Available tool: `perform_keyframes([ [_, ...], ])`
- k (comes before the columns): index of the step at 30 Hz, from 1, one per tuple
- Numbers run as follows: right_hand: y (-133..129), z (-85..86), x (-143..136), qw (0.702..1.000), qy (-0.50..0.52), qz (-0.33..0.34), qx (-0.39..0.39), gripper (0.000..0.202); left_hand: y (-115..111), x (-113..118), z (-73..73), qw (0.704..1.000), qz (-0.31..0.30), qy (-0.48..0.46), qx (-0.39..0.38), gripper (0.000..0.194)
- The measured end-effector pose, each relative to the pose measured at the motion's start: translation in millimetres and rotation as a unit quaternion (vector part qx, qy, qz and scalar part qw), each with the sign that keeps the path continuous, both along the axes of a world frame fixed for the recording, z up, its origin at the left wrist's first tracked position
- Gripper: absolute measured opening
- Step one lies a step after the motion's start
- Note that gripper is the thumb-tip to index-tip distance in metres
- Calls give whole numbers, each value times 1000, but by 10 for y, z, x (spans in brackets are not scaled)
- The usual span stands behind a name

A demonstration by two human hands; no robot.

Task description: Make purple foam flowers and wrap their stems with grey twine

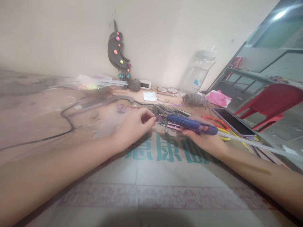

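Observation:
My right hand point(199, 134) is closed round a blue glue gun point(189, 123), whose nozzle points left and whose long clear glue stick runs out to the right. Just left of the nozzle, the thumb and index finger of my left hand point(139, 123) are pinched together; what they hold, if anything, is too small and blurred to name. Small purple bits point(160, 118) show between the fingertips and the nozzle. Behind them lies a tangle of grey yarn point(163, 109). A pair of pink-edged scissors or tweezers point(171, 126) shows under the gun, partly hidden by it.
On the wall hangs a grey crescent ornament point(115, 50) with coloured dots. Farther back stand a water bottle point(197, 72) and a yarn ball point(194, 100). A phone point(234, 121) and orange-handled scissors point(216, 122) lie right. A black cord point(68, 123) crosses the left; a red chair point(270, 101) is beyond.

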State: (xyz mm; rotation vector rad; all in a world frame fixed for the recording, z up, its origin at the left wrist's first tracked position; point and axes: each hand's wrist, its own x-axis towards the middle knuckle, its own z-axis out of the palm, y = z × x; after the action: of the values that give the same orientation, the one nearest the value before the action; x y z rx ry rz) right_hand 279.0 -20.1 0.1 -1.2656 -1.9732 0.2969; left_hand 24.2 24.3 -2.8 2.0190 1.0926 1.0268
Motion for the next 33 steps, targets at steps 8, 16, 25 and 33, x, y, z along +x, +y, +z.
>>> perform_keyframes([
  [8,1,-7,-2,1000,-9,-20,-19,16,22,5,-12,1000,-1,-29,-11,12],
  [16,-1,-20,-8,999,-7,-35,-26,20,-2,4,7,999,-6,-39,-25,13],
  [25,12,-48,25,999,-19,-36,-25,21,0,18,14,998,-12,-46,-34,12],
  [33,17,-49,27,999,-18,-30,-22,23,4,12,-2,998,-19,-45,-30,12],
])
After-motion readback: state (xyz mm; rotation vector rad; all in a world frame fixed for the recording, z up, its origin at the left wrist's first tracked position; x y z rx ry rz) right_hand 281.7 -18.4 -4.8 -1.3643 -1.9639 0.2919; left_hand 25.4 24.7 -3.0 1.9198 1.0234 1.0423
